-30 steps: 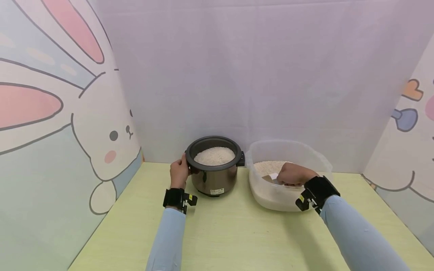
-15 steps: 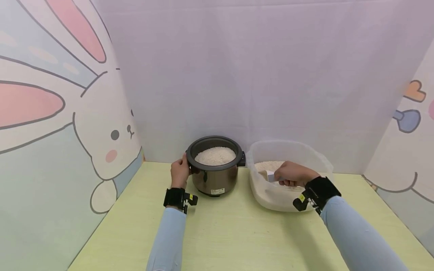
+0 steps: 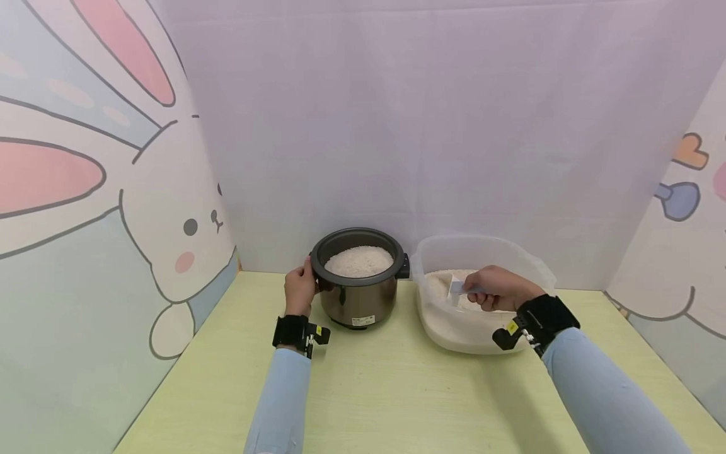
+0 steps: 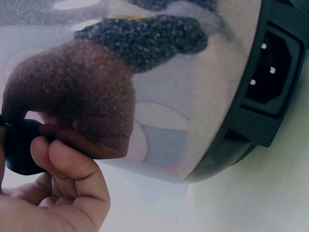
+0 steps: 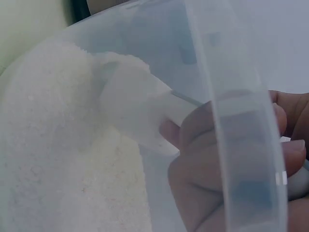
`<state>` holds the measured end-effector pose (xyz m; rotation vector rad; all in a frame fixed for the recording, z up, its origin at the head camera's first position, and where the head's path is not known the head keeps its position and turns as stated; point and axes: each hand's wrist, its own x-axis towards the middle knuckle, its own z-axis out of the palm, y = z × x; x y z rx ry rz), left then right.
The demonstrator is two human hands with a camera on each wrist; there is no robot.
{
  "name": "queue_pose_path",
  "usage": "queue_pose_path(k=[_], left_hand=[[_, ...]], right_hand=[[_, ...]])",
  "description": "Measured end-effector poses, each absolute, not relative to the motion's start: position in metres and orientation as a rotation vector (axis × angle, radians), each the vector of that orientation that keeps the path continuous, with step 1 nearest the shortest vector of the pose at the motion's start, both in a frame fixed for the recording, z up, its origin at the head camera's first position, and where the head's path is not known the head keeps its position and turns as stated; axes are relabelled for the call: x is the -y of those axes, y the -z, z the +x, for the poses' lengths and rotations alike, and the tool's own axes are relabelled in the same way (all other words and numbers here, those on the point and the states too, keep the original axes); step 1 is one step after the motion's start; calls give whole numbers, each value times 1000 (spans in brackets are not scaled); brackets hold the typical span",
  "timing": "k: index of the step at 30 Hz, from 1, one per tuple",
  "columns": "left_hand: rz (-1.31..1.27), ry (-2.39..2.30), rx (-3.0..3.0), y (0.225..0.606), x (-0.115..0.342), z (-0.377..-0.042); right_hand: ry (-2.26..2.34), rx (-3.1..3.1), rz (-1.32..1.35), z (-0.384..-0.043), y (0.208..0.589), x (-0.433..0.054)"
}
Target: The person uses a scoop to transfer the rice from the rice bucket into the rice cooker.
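Note:
In the head view, my left hand (image 3: 299, 290) holds the left side of a dark rice cooker (image 3: 358, 304). The left wrist view shows its thumb and fingers around a black side handle (image 4: 21, 150); the cooker's shiny wall reflects the hand. White rice (image 3: 360, 261) lies inside the cooker. To the right, my right hand (image 3: 495, 287) grips the handle of a white scoop (image 3: 455, 290) inside a translucent plastic bin (image 3: 482, 244). Through the bin's wall, the right wrist view shows the scoop's cup (image 5: 130, 104) against the heaped rice (image 5: 63, 145); its contents are partly hidden.
Both containers stand side by side on a pale green table (image 3: 386, 391), close to a pale lilac cloth backdrop (image 3: 363, 126). Printed rabbit panels (image 3: 164, 252) close off the left side, and a similar panel (image 3: 680, 265) the right. A power socket (image 4: 273, 70) sits low on the cooker.
My right hand has risen slightly and shifted a little right, and the scoop has turned from lying low in the rice to a more upright angle. The left hand and cooker stay put.

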<state>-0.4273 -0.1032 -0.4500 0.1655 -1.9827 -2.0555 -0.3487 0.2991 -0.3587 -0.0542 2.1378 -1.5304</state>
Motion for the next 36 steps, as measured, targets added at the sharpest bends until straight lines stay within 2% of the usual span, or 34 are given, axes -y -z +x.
queue_pose_path(k=[20, 36], left_hand=[[177, 2050, 1998, 450, 103, -428], [182, 2047, 2003, 451, 103, -427]], right_hand=[[1985, -1890, 25, -343, 359, -310], [2205, -1911, 81, -338, 335, -302]])
